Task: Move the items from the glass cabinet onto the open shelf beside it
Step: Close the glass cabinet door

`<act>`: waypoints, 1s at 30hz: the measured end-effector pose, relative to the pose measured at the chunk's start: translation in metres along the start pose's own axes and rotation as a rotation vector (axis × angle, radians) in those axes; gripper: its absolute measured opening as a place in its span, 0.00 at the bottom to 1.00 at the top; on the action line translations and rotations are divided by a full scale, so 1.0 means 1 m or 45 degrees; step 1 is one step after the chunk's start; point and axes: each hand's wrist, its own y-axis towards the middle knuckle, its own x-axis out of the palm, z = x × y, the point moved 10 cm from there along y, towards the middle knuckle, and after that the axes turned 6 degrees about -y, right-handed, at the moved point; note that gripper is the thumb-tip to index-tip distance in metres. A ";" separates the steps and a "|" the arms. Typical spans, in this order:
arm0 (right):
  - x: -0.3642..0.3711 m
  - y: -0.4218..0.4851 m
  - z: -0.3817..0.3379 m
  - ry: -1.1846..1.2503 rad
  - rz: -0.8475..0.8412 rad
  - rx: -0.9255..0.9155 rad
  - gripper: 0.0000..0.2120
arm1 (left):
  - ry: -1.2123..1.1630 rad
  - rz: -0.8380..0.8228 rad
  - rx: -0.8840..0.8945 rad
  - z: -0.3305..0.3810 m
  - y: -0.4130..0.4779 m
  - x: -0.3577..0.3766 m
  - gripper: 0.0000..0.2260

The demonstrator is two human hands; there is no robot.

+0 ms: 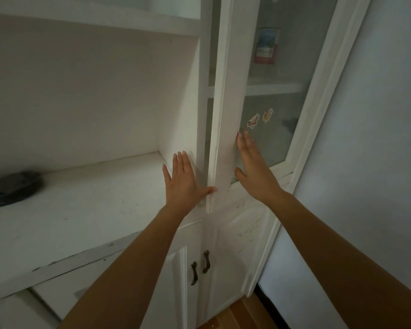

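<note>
Both hands are raised to the glass cabinet door (pixel 226 110), which stands slightly ajar, its white frame edge turned toward the camera. The left hand (pixel 183 181) is flat and fully spread, fingers extended upward, holding nothing; its thumb touches the lower edge of the door frame, and the palm lies near the cabinet's side panel. The right hand (pixel 254 172) is likewise flat and spread with nothing in it, placed on the other side of the door frame, fingertips (pixel 243 136) at the glass pane; actual contact with the glass cannot be confirmed. Behind the glass, a red, white and blue box (pixel 266 46) stands upright on the upper cabinet shelf. Two small stickers (pixel 260 118) sit on the pane just above the right hand. The open shelf (pixel 93 198) lies to the left, carrying a dark round object (pixel 12 188) at its far left. Below, two lower cabinet doors bear dark handles (pixel 199 267).
</note>
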 end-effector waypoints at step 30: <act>0.030 0.035 0.005 -0.089 0.089 0.039 0.37 | -0.182 0.266 0.120 -0.013 0.011 0.004 0.35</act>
